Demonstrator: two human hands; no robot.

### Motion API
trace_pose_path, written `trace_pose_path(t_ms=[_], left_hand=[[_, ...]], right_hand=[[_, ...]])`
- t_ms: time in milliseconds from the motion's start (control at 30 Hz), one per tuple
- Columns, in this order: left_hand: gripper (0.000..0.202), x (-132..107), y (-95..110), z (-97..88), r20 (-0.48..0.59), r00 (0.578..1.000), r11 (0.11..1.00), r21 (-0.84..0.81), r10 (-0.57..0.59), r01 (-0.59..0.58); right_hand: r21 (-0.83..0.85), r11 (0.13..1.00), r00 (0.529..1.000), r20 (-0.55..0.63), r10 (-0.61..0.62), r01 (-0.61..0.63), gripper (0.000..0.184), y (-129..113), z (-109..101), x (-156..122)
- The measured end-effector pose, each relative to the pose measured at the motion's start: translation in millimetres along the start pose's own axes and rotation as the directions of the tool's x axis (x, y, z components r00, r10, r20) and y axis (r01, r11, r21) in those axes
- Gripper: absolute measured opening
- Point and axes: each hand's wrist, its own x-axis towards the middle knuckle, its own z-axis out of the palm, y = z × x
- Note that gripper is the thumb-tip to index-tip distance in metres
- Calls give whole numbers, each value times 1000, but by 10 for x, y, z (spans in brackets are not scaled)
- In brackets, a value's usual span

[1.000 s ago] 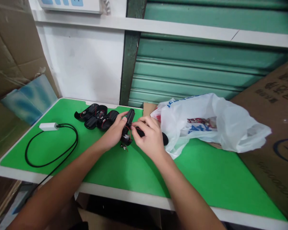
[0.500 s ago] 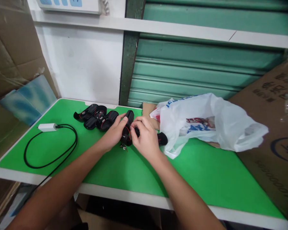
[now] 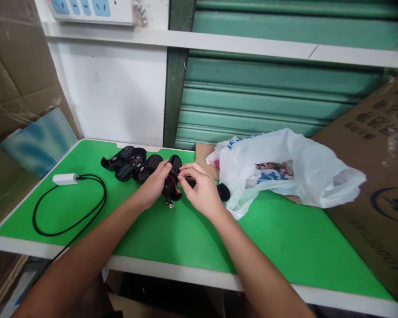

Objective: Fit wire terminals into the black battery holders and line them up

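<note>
Grn mat (image 3: pixel 135 240) covers wht table (image 3: pixel 172 270); grn shutter (image 3: pixel 278 88) at 1–2 o'clock, wht bag (image 3: pixel 318 176) at 3, carton (image 3: pixel 378 176) beyond, adapter (image 3: pixel 65 179) w/ cable at 9. Blk casing (image 3: pixel 174 164) just off ctr toward 8: your L hand (image 3: pixel 154 185) holds it. Your R hand (image 3: pixel 200 185): fingertips narrow at red wire (image 3: pixel 176 180), can't tell if gripped. Pwr strip (image 3: pixel 94 21), 11 o'clock, cut by top edge. Blk part (image 3: pixel 224 192) at 4–5 half-hidden behind R hand; bag contents unclear.
</note>
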Motion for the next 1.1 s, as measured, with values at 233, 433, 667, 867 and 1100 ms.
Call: trace_pose_path(t_ms=[233, 433, 667, 867, 1100], left_hand=[[45, 3, -22, -25, 9, 1000, 998, 56, 17, -17], [48, 47, -88, -79, 17, 988, 966, 206, 155, -155], [54, 76, -90, -99, 74, 957, 935, 203, 280, -290], [57, 90, -29, -89, 92, 960, 964, -10, 264, -264], [51, 63, 20, -52, -35, 949, 947, -65, 313, -315]], right_hand=[[-76, 995, 998, 36, -55, 58, 11, -10, 1, -20], [-195, 978, 996, 59, -69, 79, 12, -35, 17, -22], [-140, 986, 995, -1, -95, 94, 15, -27, 25, 1], [-91, 992, 991, -88, -97, 89, 17, -53, -4, 6], [336, 942, 983, -181, 41, 23, 19, -160, -145, 46]])
